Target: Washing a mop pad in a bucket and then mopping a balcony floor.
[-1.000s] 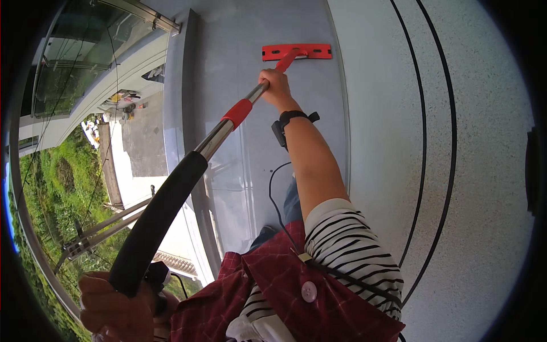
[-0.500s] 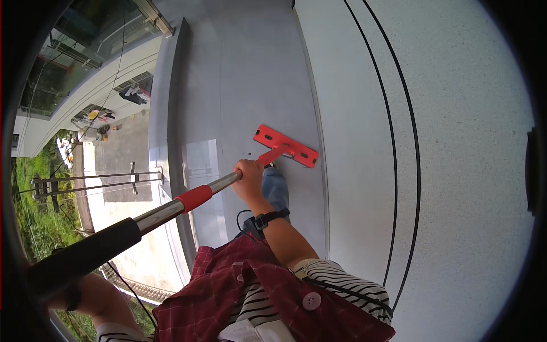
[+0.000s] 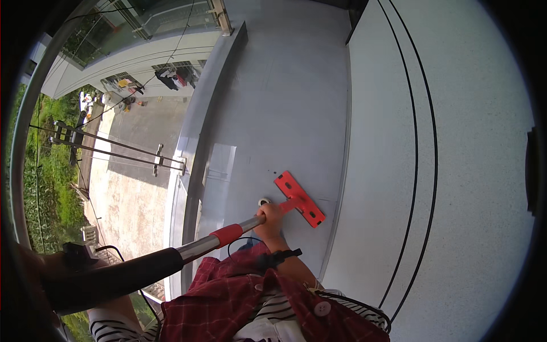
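A flat mop with a red rectangular head [image 3: 299,198] and a long metal pole crosses the view from lower left to centre. My right hand [image 3: 270,221] is closed round the pole just behind the head, which rests on the grey floor [image 3: 279,97]. At the pole's far end is a thick black grip [image 3: 122,276]. My left hand [image 3: 39,268] is at that grip by the dark rim, seemingly closed round it; its fingers are mostly hidden. A shoe tip [image 3: 264,202] shows beside my right hand.
A pale speckled wall [image 3: 473,171] with two black cables [image 3: 415,131] bounds the right side. On the left runs a low ledge [image 3: 208,114], with a metal rack [image 3: 119,147] jutting outward over a yard below. Small dark specks lie near the mop head.
The mop head has turned steeper and now sits lower in view, closer to my body. Both hands keep to the mop. The view has shifted, with the ledge and yard further right.
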